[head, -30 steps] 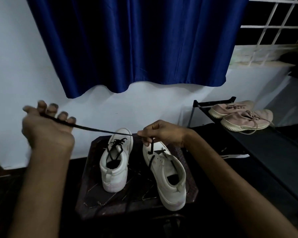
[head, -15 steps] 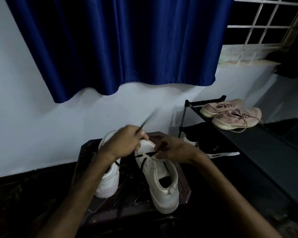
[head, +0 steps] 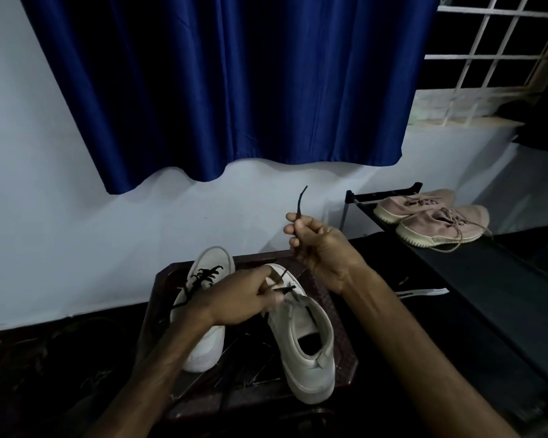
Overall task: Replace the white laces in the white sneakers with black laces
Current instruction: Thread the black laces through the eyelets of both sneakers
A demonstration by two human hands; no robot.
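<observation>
Under your left wrist the far sneaker [head: 208, 279] is already black-laced, while the near sneaker [head: 301, 336] has only begun: your left hand [head: 244, 298] pinches the black lace [head: 299, 202] at its eyelets, your right hand [head: 320, 248] holds its tip raised.

2 wht sneakers [head: 301, 330] (2 pink [head: 437, 221])
</observation>
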